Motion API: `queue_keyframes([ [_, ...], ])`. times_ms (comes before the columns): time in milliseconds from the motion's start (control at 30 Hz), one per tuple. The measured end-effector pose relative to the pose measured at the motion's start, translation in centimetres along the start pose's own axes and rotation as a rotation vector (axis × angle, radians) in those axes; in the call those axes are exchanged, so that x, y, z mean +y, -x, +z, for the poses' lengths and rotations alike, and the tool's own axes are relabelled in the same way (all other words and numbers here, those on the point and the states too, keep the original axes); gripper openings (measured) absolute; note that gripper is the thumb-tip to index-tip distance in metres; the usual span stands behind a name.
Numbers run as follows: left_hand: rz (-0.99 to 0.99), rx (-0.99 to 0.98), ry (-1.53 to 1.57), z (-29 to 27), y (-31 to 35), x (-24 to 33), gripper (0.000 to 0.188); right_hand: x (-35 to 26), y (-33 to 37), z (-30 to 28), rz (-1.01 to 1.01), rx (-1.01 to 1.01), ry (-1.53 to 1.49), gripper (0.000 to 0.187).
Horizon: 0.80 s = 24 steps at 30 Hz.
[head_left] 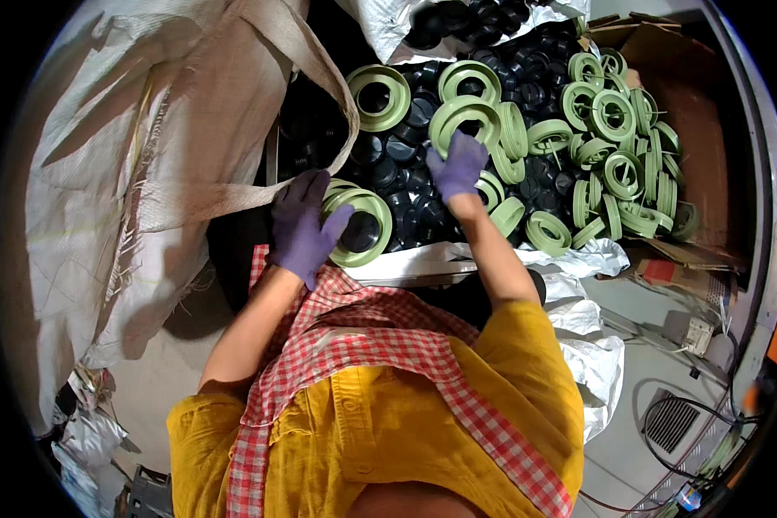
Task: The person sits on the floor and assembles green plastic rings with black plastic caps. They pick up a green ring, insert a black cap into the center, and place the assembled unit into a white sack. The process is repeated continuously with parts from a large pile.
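Both my hands wear purple gloves. My left hand (300, 226) is open, fingers stretched forward and thumb spread, beside a pale green plastic ring (375, 211) lying on black round caps (423, 216). The ring's left edge is partly behind the hand. My right hand (459, 167) is closed on the near rim of another green plastic ring (485, 112); its fingertips are partly hidden. Under and around that ring lie more green rings, such as one upper-left ring (399, 99) and a stack of rings (513, 134).
A large woven sack (147, 112) with a strap loop (319, 60) stands at the left. Green rings with inner spokes (613, 116) are heaped at the right, against a cardboard box (691, 129). A white bag (380, 26) of black caps is at the far side. Cables (725, 414) lie lower right.
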<state>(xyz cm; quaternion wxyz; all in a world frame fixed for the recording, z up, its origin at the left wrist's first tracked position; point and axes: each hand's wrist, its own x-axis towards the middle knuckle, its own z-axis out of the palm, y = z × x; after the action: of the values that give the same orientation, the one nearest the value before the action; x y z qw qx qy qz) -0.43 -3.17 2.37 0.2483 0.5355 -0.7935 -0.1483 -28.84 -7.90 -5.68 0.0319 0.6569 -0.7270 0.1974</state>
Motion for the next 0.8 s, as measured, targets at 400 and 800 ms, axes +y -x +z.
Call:
queue_keyframes([
  [400, -0.787, -0.097, 1.455, -5.1, -2.5, 3.3, 0.032, -4.6, -2.6, 5.7, 0.047, -0.095, -0.054, 0.039],
  [800, -0.628, -0.229, 1.442, -3.6, 0.1, 6.4, 0.031, -10.3, 3.5, -8.6, -0.147, 0.105, -0.739, 0.019],
])
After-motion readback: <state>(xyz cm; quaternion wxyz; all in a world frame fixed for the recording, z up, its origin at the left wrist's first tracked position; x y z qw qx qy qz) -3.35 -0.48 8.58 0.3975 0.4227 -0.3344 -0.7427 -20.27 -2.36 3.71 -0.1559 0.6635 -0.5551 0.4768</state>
